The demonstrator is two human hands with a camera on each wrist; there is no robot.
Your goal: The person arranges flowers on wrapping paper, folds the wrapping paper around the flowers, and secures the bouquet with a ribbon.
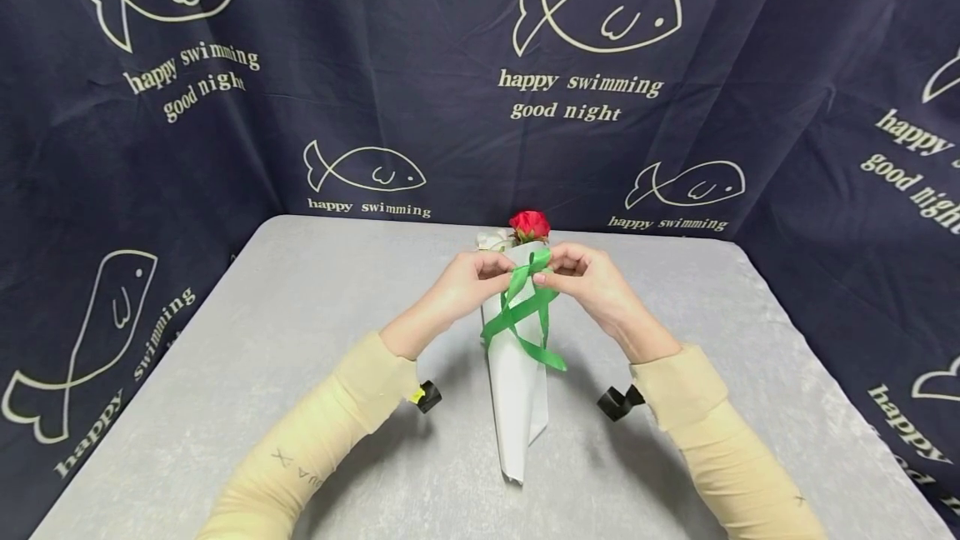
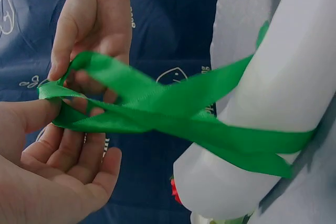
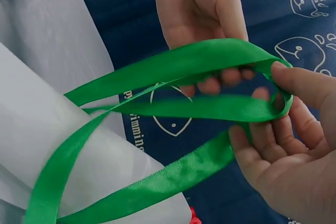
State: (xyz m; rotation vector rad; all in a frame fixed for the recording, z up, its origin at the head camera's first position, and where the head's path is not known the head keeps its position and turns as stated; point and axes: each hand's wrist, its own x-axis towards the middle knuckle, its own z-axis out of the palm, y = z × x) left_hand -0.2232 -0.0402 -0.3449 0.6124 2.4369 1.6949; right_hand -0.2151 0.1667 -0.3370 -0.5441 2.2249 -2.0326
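A white paper cone (image 1: 513,390) lies on the table, wrapped around a red rose (image 1: 529,225) and a white flower (image 1: 491,238) whose heads show at its far end. Green ribbon (image 1: 525,315) passes round the upper part of the cone, and its loose tail hangs over the paper. My left hand (image 1: 477,280) pinches the ribbon between thumb and fingers at the cone's left side. Opposite it, my right hand (image 1: 588,277) pinches a looped part of the ribbon (image 3: 210,53). Both wrist views show the ribbon held up off the paper, with strands crossing between the hands.
The grey cloth-covered table (image 1: 337,273) stretches out on both sides of the cone. Behind it hangs a dark blue curtain (image 1: 465,65) printed with fish and words. Small black objects (image 1: 617,403) show beside both sleeve cuffs.
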